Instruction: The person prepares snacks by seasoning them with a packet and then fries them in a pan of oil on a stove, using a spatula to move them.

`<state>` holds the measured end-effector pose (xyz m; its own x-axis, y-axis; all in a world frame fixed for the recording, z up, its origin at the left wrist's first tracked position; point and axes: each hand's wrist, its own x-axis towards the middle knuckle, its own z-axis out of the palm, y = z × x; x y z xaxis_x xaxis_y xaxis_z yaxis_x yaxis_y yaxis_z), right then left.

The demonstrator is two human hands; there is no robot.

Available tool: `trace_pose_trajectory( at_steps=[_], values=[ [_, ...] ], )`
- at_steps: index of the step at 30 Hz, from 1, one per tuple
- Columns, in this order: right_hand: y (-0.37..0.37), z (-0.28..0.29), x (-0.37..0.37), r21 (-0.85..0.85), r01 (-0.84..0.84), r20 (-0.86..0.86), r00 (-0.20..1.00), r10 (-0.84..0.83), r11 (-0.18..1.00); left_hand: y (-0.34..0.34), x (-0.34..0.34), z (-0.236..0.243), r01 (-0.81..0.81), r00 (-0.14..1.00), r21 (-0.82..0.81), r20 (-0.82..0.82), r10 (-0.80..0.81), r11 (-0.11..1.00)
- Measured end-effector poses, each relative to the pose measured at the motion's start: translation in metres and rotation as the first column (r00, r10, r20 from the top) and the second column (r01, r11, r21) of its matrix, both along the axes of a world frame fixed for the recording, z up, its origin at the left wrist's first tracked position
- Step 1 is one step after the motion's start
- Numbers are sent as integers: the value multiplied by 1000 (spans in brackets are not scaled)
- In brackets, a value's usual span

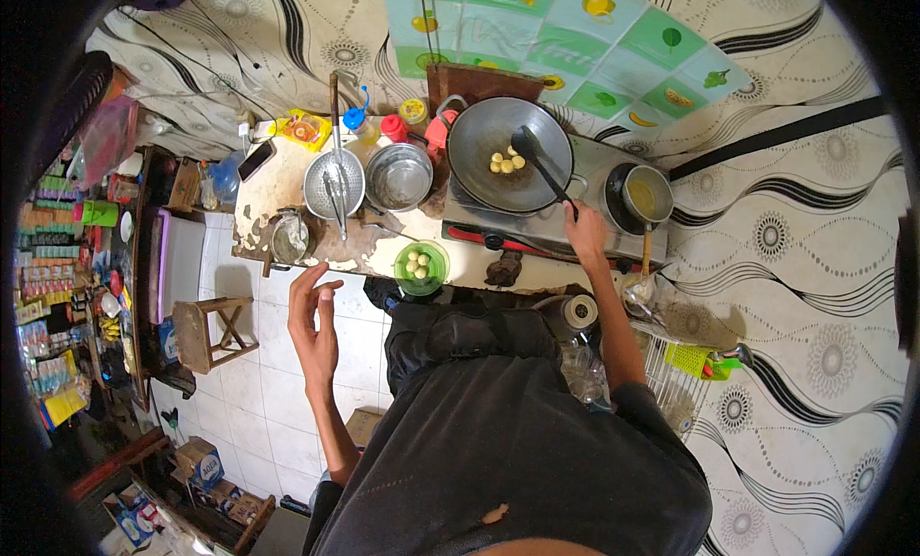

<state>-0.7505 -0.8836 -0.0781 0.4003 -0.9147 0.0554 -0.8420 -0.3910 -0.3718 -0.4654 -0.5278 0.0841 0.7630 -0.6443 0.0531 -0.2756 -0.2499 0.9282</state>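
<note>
Black spatula (540,167), handle (555,186) in right fingers (575,211), blade (524,140) beside pale balls (505,163)

Spatula (542,165), an obstacle over the wok (476,163)

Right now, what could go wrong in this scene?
The green bowl of pale balls sits at the table's front edge, close to the person's body, so a bump might tip it. The small pan has a handle jutting forward, off to the side of the right hand, and an arm could snag it. The black spatula is right by the round pieces in the wok; a rough push might squash some.
</note>
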Motion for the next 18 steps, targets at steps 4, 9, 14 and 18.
trace_pose_trajectory(
  at_steps=[4,9,14,18],
  values=[
    [-4,-8,7,25,28,14,999,-29,999,0,-1,1,18,1000,7,2,-18,1000],
    [3,3,12,91,86,-30,996,-83,992,7,-3,-1,-10,1000,0,-7,10,1000],
    [11,-20,-1,88,67,34,997,-71,994,3,-3,-2,21,1000,-12,-12,-21,1000],
    [19,-16,1,103,141,118,981,-153,985,5,-4,2,13,1000,10,-5,-13,1000]
  ],
)
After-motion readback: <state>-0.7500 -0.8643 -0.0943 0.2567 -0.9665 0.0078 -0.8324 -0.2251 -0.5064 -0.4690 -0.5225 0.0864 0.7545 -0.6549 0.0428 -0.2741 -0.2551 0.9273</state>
